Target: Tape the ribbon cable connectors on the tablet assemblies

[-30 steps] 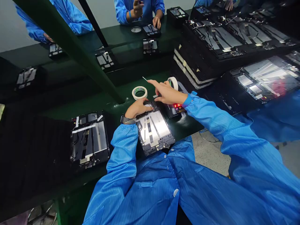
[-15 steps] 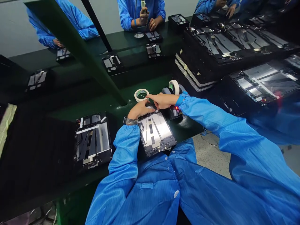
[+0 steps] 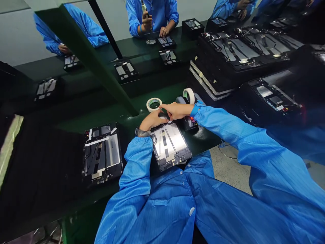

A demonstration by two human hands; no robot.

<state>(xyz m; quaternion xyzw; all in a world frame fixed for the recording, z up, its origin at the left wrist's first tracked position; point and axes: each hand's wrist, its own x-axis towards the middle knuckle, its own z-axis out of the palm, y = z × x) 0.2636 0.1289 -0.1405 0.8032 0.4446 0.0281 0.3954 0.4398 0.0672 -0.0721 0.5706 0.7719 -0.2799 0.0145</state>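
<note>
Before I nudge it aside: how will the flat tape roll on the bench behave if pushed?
The tape roll lies flat on the green bench top, so it will probably slide, not roll. Its open core suggests it's fairly light. Stood on edge like the second roll, it would likely roll away easily.

Open tablet housing (image 3: pixel 169 145), silver-backed with exposed ribbon strips, lying flat just below the left hand (image 3: pixel 152 120); white tape roll (image 3: pixel 154 104) lying flat just beyond those fingers.
</note>
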